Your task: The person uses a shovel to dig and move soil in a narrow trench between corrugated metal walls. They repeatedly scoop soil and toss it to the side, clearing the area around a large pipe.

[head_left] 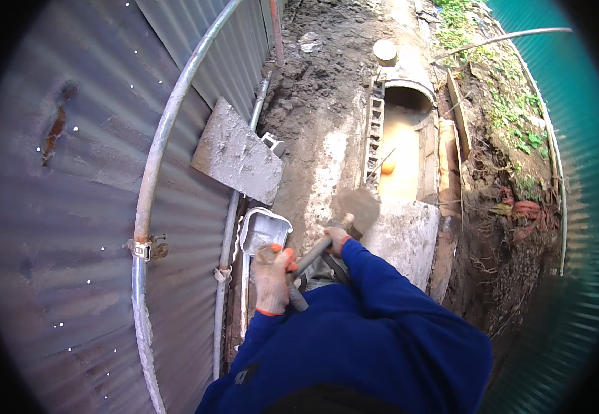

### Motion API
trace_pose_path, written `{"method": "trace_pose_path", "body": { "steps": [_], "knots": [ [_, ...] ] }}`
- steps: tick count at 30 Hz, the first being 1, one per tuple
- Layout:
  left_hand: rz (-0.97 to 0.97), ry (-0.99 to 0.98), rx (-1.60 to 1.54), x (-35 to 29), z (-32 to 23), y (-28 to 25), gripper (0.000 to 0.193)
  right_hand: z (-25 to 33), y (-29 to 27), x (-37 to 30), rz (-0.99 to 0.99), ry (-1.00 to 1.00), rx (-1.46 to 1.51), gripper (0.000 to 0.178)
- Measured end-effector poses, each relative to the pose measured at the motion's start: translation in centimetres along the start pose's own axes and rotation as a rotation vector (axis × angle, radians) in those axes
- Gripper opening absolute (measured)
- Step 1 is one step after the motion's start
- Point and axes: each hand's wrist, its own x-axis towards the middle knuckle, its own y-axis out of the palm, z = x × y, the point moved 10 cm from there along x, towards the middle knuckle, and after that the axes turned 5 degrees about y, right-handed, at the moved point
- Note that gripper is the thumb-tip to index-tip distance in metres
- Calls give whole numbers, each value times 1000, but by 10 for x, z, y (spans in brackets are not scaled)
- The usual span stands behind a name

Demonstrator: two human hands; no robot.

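A shovel slants across my front, its rounded, mud-grey blade (359, 209) blurred above the near concrete slab. My right hand (338, 239), in a pale glove, is closed round the shaft (315, 254) close to the blade. At the other end my left hand (272, 281), in a pale glove with orange fingertips, is closed on the grip; part of that grip is hidden behind the hand. Beside the left hand lies a pale rectangular plastic tub (263, 229). Past the blade is an open channel of murky brown water (399, 141) with an orange round thing (388, 167) in it.
A corrugated metal wall (92, 207) with a bent pipe (153, 162) stands at left; a cement-smeared board (241, 153) leans there. Hollow blocks (374, 134) line the channel. A concrete slab (404, 238) covers its near end. A muddy bank (499, 241) and green sheeting (582, 207) rise at right.
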Motion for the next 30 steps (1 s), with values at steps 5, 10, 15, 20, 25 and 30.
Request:
{"method": "trace_pose_path", "body": {
  "steps": [5,10,15,20,25,30],
  "knots": [
    [-260,159,-243,18,-25,-21,19,59,131,-38,166,-150,73,10],
    [-492,228,-429,98,14,-4,18,137,204,-39,224,-178,-1,11],
    [-481,165,-264,248,101,58,18,234,215,-11,228,-103,-78,15],
    [-461,-250,-550,317,216,157,9,331,153,14,168,-352,-532,15],
    [-209,-335,-599,321,187,257,20,396,106,-22,329,-185,-557,64],
    [-181,-278,-467,353,132,276,27,461,117,-168,636,-653,-1045,75]
  ]
}}
